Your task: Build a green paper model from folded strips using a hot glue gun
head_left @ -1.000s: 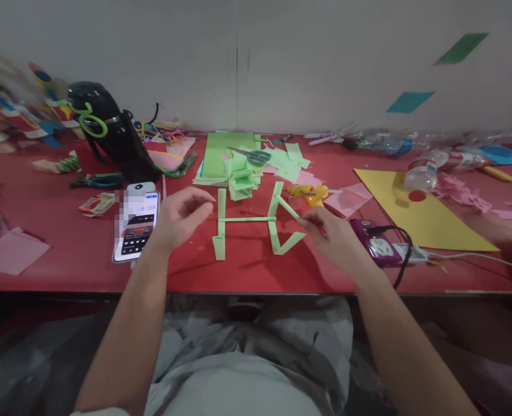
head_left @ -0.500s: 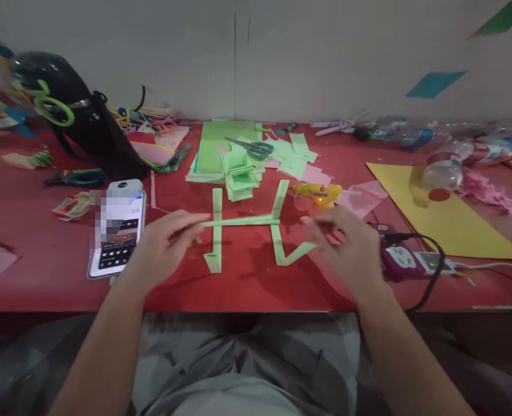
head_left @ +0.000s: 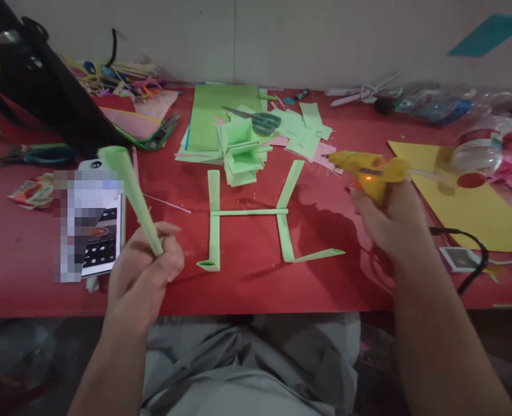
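A: The left hand [head_left: 145, 274] is holding a rolled green paper tube [head_left: 134, 199], its fingers clenching the narrow near end while the wide end is tilting up and far left!

B: And the right hand [head_left: 392, 222]?

A: Its fingers are grasping the yellow glue gun [head_left: 359, 163], whose nozzle is pointing left!

B: Between both hands, the green paper frame [head_left: 249, 212] is lying on the red surface [head_left: 247, 292], with scissors [head_left: 266, 121] resting beyond it on the far side.

My left hand [head_left: 145, 274] grips the narrow end of a green paper roll [head_left: 133, 196], its wide end raised. My right hand [head_left: 389, 222] holds a yellow glue gun [head_left: 356, 161], its light [head_left: 369, 178] glowing orange. Between them, a green paper frame [head_left: 249, 212] lies on the red table [head_left: 247, 292].
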Tool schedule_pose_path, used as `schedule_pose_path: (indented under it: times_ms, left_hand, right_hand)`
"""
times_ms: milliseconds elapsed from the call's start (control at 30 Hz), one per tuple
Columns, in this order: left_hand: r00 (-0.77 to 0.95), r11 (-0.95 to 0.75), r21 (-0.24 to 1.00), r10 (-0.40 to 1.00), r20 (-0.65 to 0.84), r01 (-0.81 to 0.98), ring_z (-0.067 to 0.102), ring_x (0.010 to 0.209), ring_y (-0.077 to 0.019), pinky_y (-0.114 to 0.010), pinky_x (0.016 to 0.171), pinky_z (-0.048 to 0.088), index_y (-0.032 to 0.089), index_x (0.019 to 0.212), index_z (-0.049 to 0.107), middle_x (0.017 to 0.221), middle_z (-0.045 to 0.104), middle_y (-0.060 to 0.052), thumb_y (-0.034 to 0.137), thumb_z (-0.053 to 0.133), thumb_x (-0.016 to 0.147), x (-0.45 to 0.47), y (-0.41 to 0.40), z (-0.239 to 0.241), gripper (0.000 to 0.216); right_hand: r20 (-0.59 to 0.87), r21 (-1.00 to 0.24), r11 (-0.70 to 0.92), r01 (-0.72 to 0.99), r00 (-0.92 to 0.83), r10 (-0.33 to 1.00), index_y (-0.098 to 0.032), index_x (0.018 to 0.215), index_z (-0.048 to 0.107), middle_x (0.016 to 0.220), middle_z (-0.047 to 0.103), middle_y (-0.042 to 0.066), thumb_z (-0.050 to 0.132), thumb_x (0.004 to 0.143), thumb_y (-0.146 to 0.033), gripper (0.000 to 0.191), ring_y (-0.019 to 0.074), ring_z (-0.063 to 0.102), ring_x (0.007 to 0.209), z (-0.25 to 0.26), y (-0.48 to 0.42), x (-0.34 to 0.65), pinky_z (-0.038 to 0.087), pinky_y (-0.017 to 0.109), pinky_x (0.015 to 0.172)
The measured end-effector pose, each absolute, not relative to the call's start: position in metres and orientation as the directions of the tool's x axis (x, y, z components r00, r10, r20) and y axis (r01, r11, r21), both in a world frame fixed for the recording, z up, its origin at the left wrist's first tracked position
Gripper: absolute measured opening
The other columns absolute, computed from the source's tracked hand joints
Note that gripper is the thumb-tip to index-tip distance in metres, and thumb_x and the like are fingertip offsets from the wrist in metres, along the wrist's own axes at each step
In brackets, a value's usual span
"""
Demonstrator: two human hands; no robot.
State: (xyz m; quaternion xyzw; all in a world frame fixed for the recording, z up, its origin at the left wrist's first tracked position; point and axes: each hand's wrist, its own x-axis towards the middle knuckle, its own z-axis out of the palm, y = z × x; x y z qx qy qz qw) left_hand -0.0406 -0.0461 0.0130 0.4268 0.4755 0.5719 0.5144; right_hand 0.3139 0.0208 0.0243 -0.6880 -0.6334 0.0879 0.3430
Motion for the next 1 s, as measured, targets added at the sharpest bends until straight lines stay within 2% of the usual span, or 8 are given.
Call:
schedule_pose_path:
  times_ms: [67, 133, 200, 333, 467, 633, 833, 1000]
  left_hand:
    - [-0.081, -0.008, 0.990, 0.997, -0.004, -0.144, 0.036, 0.050, -0.0084, -0.022, 0.046, 0.032, 0.025, 0.101, 0.071, 0.058, 0.037, 0.005, 0.041, 0.077, 0.077, -0.039, -0.052, 0.016, 0.030]
    - [-0.060, 0.025, 0.995, 0.998, -0.031, -0.098, 0.032, 0.050, -0.0085, -0.022, 0.044, 0.030, 0.028, 0.101, 0.075, 0.058, 0.031, 0.005, 0.043, 0.080, 0.073, -0.038, -0.058, 0.017, 0.032]
    - [-0.061, 0.037, 0.999, 0.997, -0.038, -0.019, 0.032, 0.050, -0.0092, -0.023, 0.044, 0.031, 0.030, 0.095, 0.078, 0.056, 0.030, 0.005, 0.038, 0.083, 0.069, -0.038, -0.063, 0.016, 0.028]
    - [-0.083, 0.013, 0.976, 0.997, 0.006, 0.218, 0.035, 0.047, -0.0096, -0.022, 0.042, 0.031, 0.031, 0.083, 0.081, 0.051, 0.044, 0.003, 0.030, 0.084, 0.066, -0.039, -0.065, 0.013, 0.017]
    - [-0.013, -0.080, 0.938, 0.996, 0.089, 0.337, 0.034, 0.042, -0.0094, -0.022, 0.035, 0.026, 0.032, 0.076, 0.081, 0.047, 0.049, 0.003, 0.028, 0.083, 0.067, -0.044, -0.063, 0.008, 0.009]
    - [0.145, -0.204, 0.931, 0.975, 0.167, 0.301, 0.037, 0.041, -0.0088, -0.023, 0.037, 0.027, 0.032, 0.078, 0.082, 0.049, 0.053, 0.002, 0.022, 0.080, 0.072, -0.051, -0.062, 0.004, 0.012]
    - [0.169, -0.167, 0.969, 0.976, 0.136, 0.181, 0.034, 0.041, -0.0077, -0.024, 0.041, 0.023, 0.033, 0.081, 0.083, 0.047, 0.044, 0.004, 0.018, 0.078, 0.074, -0.050, -0.063, 0.002, 0.017]
    - [0.173, -0.143, 0.979, 0.978, 0.117, 0.148, 0.035, 0.041, -0.0077, -0.024, 0.041, 0.022, 0.032, 0.084, 0.083, 0.048, 0.047, 0.003, 0.018, 0.079, 0.073, -0.050, -0.064, 0.000, 0.018]
  right_hand:
    - [0.322, -0.644, 0.028, 0.764, 0.238, 0.916, -0.023, 0.090, 0.066, 0.074, 0.063, 0.005, 0.067, 0.084, -0.043, 0.021, 0.0222, 0.057, 0.065, 0.034, 0.011, 0.311, 0.044, 0.035, 0.058]
    - [0.274, -0.672, 0.028, 0.740, 0.213, 0.938, -0.025, 0.080, 0.067, 0.067, 0.062, 0.003, 0.074, 0.079, -0.044, 0.021, 0.0227, 0.058, 0.064, 0.042, 0.005, 0.304, 0.044, 0.034, 0.054]
    - [0.178, -0.697, 0.052, 0.715, 0.103, 0.979, -0.024, 0.076, 0.067, 0.065, 0.062, 0.003, 0.078, 0.075, -0.044, 0.023, 0.0218, 0.058, 0.061, 0.046, 0.004, 0.293, 0.043, 0.032, 0.050]
    - [-0.012, -0.682, 0.108, 0.723, -0.159, 0.987, -0.019, 0.076, 0.067, 0.061, 0.060, 0.001, 0.077, 0.073, -0.044, 0.026, 0.0151, 0.051, 0.053, 0.041, 0.015, 0.265, 0.037, 0.028, 0.045]
    - [-0.044, -0.611, 0.288, 0.737, -0.396, 0.917, -0.019, 0.070, 0.062, 0.052, 0.050, -0.005, 0.071, 0.075, -0.040, 0.023, 0.0092, 0.041, 0.045, 0.036, 0.023, 0.238, 0.030, 0.025, 0.043]
    - [-0.033, -0.504, 0.419, 0.755, -0.502, 0.864, -0.021, 0.063, 0.053, 0.050, 0.048, -0.005, 0.069, 0.071, -0.032, 0.021, 0.0079, 0.037, 0.043, 0.035, 0.022, 0.214, 0.025, 0.025, 0.044]
    - [-0.063, -0.499, 0.451, 0.740, -0.550, 0.833, -0.021, 0.074, 0.055, 0.062, 0.058, -0.002, 0.065, 0.072, -0.027, 0.011, 0.0100, 0.043, 0.048, 0.032, 0.020, 0.208, 0.028, 0.026, 0.049]
    - [-0.080, -0.485, 0.468, 0.739, -0.570, 0.817, -0.020, 0.076, 0.055, 0.063, 0.058, -0.001, 0.063, 0.073, -0.026, 0.010, 0.0107, 0.043, 0.050, 0.034, 0.018, 0.208, 0.025, 0.027, 0.050]
